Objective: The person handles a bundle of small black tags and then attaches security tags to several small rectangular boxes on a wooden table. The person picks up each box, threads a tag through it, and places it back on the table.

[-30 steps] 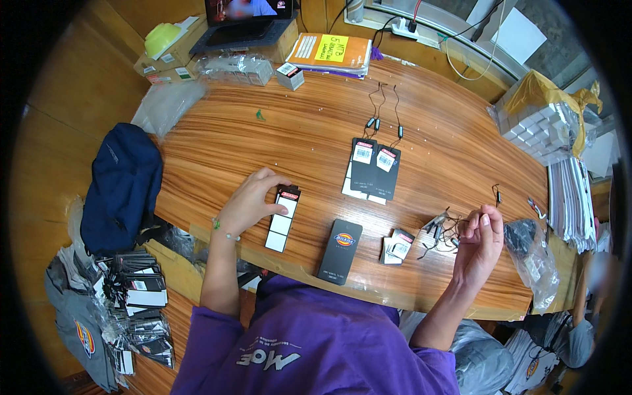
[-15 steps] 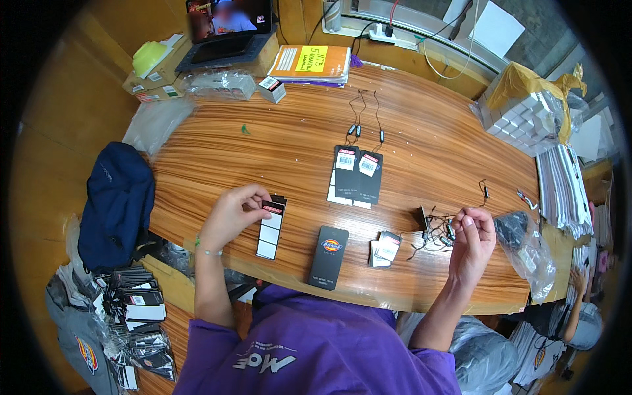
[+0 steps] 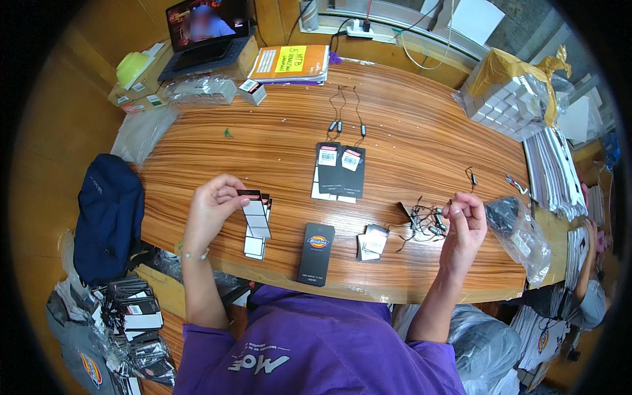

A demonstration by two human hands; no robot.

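Observation:
My left hand [image 3: 216,207] pinches the top of a black-and-white card tag [image 3: 257,217], raised and tilted over several like tags [image 3: 253,247] lying on the table. My right hand [image 3: 467,227] is closed, thumb against fingertips, beside a tangle of black hang-tag strings [image 3: 429,220]; what the fingertips hold, if anything, is too small to make out. Between my hands lie a stack of black hang tags [image 3: 315,253] and a small pile of white barcode stickers [image 3: 373,241]. Farther off, black tags with barcode stickers [image 3: 340,170] lie overlapping, their strings [image 3: 355,108] stretched away from me.
A plastic bag [image 3: 520,240] and small snippers [image 3: 517,184] lie at the right, near stacked papers [image 3: 554,172] and a bag of white boxes [image 3: 507,99]. A tablet [image 3: 207,23] and orange folder [image 3: 291,62] stand at the back. Bundled tags [image 3: 135,322] sit lower left.
My left hand has lifted the top tag off the others, tilting it. My right hand stays closed by the strings. The whole view has shifted slightly.

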